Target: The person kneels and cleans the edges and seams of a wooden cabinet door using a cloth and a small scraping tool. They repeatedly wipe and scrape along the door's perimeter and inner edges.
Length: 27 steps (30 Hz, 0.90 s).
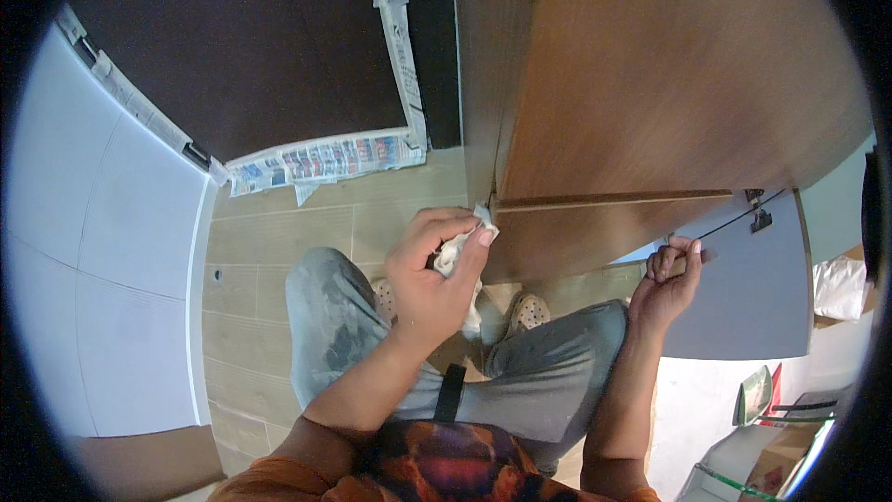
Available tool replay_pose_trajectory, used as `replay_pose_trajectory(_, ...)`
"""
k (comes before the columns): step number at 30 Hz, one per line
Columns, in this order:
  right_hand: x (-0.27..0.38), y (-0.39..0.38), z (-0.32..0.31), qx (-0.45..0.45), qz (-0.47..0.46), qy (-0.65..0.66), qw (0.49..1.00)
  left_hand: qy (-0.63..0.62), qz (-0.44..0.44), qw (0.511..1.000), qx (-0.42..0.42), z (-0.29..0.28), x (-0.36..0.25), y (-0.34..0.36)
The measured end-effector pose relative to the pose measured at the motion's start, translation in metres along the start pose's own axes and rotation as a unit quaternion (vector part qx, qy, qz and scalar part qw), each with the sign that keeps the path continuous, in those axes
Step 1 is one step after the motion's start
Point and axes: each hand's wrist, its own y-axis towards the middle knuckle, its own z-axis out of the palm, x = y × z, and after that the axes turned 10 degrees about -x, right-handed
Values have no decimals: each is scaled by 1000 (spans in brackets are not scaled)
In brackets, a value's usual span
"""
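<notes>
My left hand (pixel 435 265) is closed round a crumpled white cloth (pixel 452 253). Its fingertips press the cloth to the lower corner edge of a brown wood-grain cabinet (pixel 641 84). Part of the cloth hangs below the palm. To the right, my right hand (pixel 671 284) grips a slim tool with a light wooden handle (pixel 689 264); fingers cover much of it, and its kind does not show. That hand is in front of an open grey cabinet door (pixel 743 302), under the cabinet's lower brown panel (pixel 576 234).
Newspaper strips (pixel 325 160) edge a dark panel (pixel 269 46) at the far left. White wall panels (pixel 102 223) stand left. Tiled floor (pixel 269 251) lies round my knees. Metal hinges (pixel 760 220) show on the open door. Glass shelves (pixel 734 482) with items are at lower right.
</notes>
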Motion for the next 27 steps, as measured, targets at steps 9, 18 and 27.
replay_pose_trajectory(9,-1,-15,15,72,-133,-43,988,14,42,999,-8,-15,-11,31)
replay_pose_trajectory(18,17,-70,79,337,-298,-286,846,-31,-247,965,86,-41,68,52)
replay_pose_trajectory(27,16,-72,110,364,-476,-296,744,-204,-409,869,191,-17,101,12)
